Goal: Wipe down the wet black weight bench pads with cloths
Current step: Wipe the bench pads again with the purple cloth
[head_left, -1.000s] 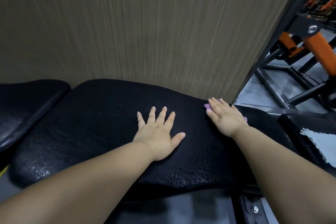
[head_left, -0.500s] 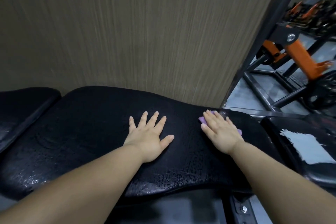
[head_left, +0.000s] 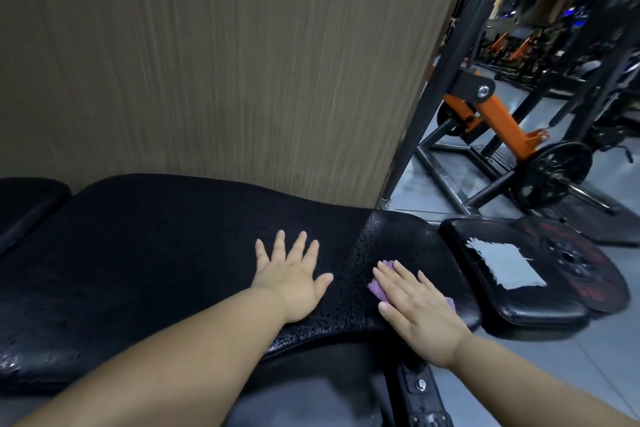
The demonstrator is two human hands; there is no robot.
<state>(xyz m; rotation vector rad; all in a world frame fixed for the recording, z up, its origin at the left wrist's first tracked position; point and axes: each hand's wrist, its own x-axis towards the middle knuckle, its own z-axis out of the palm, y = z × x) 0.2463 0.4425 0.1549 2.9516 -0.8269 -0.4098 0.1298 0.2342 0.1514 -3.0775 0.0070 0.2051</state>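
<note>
A long black bench pad (head_left: 145, 253) beaded with water drops stretches across the view. My left hand (head_left: 291, 277) lies flat on its middle with fingers spread. Near the pad's right end my right hand (head_left: 415, 308) presses flat on a purple cloth (head_left: 377, 288); only the cloth's edges show from under the palm. A second black pad (head_left: 24, 204) lies at the far left. A smaller black seat pad (head_left: 485, 274) sits to the right, with a white cloth (head_left: 502, 263) spread on it.
A brown wood-grain wall (head_left: 225, 62) stands right behind the bench. A black rack upright (head_left: 446, 69), an orange machine arm (head_left: 502, 121) and a weight plate (head_left: 554, 173) stand at the right on grey floor. A red-lettered plate (head_left: 581, 267) lies beside the seat pad.
My right hand has slid the purple cloth from the pad's far edge back toward me. The view has swung to the right; my left hand stays flat on the pad.
</note>
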